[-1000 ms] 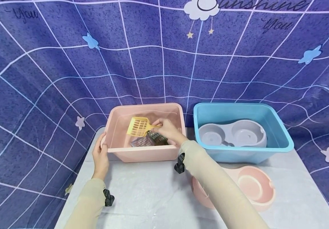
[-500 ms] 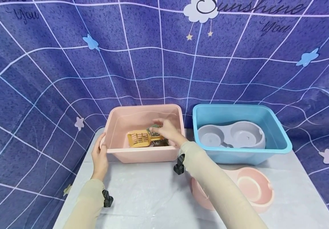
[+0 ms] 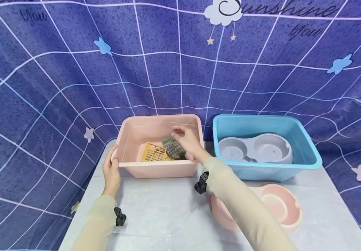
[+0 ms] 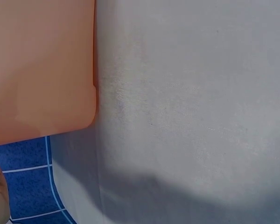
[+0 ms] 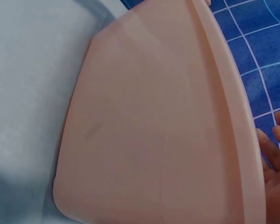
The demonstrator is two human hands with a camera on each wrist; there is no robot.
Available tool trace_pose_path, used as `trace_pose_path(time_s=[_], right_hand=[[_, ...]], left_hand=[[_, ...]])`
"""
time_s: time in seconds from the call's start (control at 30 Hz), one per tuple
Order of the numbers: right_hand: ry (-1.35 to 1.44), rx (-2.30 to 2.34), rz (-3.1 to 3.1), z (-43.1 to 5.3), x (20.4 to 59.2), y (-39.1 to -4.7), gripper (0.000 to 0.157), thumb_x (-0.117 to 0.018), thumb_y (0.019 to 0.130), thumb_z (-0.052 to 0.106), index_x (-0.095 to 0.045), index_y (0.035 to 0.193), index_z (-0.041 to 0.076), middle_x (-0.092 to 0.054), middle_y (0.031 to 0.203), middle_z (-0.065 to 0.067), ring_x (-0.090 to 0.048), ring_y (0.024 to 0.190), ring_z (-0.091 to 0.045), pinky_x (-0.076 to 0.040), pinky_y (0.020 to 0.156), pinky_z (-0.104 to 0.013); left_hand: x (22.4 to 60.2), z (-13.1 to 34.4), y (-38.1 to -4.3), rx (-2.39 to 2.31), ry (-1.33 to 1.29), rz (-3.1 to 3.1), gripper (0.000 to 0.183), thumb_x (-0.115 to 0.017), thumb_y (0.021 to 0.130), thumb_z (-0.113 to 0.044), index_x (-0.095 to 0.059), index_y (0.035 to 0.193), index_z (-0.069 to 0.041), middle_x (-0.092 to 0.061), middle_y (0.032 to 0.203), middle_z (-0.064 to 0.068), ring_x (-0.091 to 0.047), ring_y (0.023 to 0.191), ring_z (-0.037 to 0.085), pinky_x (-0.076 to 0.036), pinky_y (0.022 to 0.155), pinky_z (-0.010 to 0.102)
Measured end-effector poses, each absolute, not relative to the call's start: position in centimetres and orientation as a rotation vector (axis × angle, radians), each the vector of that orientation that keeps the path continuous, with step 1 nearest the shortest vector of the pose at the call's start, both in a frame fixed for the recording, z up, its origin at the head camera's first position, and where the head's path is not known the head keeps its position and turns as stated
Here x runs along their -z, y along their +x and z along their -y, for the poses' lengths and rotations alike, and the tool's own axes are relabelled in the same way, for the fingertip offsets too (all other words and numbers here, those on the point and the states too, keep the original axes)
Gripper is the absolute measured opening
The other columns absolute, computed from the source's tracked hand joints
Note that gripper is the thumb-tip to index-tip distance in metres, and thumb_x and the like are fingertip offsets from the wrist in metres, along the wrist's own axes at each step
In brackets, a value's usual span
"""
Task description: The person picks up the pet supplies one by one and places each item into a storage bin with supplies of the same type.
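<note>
A pink litter tray (image 3: 161, 170), deep like a tub, stands at the left of the table. My left hand (image 3: 112, 174) grips its left rim, fingers over the edge and thumb beside it. Inside the tray lies a yellow slotted litter scoop (image 3: 151, 152), next to a green litter scoop (image 3: 174, 146) that partly overlaps it. Over the green scoop is my right hand (image 3: 189, 141), its fingers loosely bent with nothing between them. In the right wrist view the fingers (image 5: 270, 147) show past the tray's rim. The front wall hides the lower parts of the scoops.
On the right stands a blue litter tray (image 3: 306, 139) with a grey double pet bowl (image 3: 272, 148) inside. In front of it, a pink double pet bowl (image 3: 285, 205) sits partly under my right forearm. A purple patterned curtain (image 3: 180, 69) hangs behind the table (image 3: 161, 216).
My right hand has lowered the yellow scoop into the pink tray, let go of it and drawn back slightly up and right. My left hand has stayed on the rim.
</note>
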State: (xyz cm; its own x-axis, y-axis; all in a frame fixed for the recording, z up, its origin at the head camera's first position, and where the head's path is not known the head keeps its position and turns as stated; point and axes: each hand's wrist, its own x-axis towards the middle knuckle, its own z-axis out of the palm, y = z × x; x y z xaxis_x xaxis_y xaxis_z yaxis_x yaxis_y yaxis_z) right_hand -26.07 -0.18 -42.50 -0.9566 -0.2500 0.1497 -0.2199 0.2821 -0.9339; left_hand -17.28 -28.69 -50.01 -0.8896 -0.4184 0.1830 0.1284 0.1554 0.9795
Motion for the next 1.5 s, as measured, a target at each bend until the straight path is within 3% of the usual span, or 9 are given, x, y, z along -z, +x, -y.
trace_pose_path(time_s=[0.23,0.73,0.97,1.13,1.33,1.5], right_hand=[[-0.472,1.866,-2.536,-0.4,42.0,-25.8,0.026,-0.058,0.096,0.0,-0.065,0.121,-0.004,-0.068,0.11,-0.019,-0.063,0.104,-0.026,-0.049,0.094,-0.034],[-0.43,1.993,-2.579,-1.6,39.1,-23.7,0.022,-0.06,0.095,0.005,-0.069,0.115,0.002,-0.07,0.106,-0.011,-0.063,0.096,-0.024,-0.05,0.087,-0.033],[-0.486,1.957,-2.583,-2.8,38.0,-22.8,0.023,-0.058,0.097,0.007,-0.068,0.117,0.005,-0.07,0.106,-0.008,-0.063,0.097,-0.02,-0.049,0.089,-0.033],[-0.527,1.986,-2.573,-3.7,37.9,-21.8,0.021,-0.061,0.096,0.008,-0.069,0.115,0.006,-0.07,0.106,-0.01,-0.064,0.094,-0.022,-0.05,0.086,-0.033],[-0.572,2.184,-2.456,-4.9,38.3,-19.9,0.021,-0.058,0.095,-0.001,-0.067,0.114,0.001,-0.07,0.105,-0.018,-0.064,0.095,-0.033,-0.05,0.081,-0.026],[-0.606,2.268,-2.349,-6.2,38.7,-17.5,0.02,-0.057,0.095,-0.003,-0.065,0.113,-0.005,-0.068,0.103,-0.026,-0.064,0.091,-0.021,-0.051,0.082,-0.026]], left_hand=[[47.5,27.4,-16.1,1.771,0.253,2.07,0.049,-0.036,0.101,-0.009,-0.043,0.149,-0.007,-0.042,0.152,0.013,-0.042,0.132,0.015,-0.037,0.106,0.024],[47.0,27.6,-16.2,1.766,0.28,2.102,0.048,-0.036,0.103,-0.012,-0.042,0.15,-0.01,-0.04,0.154,0.007,-0.038,0.137,0.019,-0.032,0.112,0.034],[46.9,28.0,-16.1,1.79,0.264,2.083,0.047,-0.038,0.103,-0.012,-0.042,0.15,-0.009,-0.041,0.152,0.009,-0.041,0.132,0.014,-0.035,0.109,0.028],[46.8,27.8,-16.0,1.782,0.273,2.087,0.047,-0.037,0.103,-0.012,-0.042,0.15,-0.009,-0.041,0.152,0.011,-0.041,0.131,0.014,-0.036,0.106,0.026],[46.9,27.6,-15.9,1.8,0.271,2.092,0.047,-0.037,0.104,-0.014,-0.041,0.151,-0.011,-0.041,0.152,0.009,-0.041,0.132,0.014,-0.036,0.107,0.026],[46.8,27.6,-15.3,1.801,0.279,2.123,0.046,-0.038,0.106,-0.016,-0.04,0.152,-0.01,-0.038,0.155,0.007,-0.038,0.136,0.016,-0.034,0.108,0.024]])
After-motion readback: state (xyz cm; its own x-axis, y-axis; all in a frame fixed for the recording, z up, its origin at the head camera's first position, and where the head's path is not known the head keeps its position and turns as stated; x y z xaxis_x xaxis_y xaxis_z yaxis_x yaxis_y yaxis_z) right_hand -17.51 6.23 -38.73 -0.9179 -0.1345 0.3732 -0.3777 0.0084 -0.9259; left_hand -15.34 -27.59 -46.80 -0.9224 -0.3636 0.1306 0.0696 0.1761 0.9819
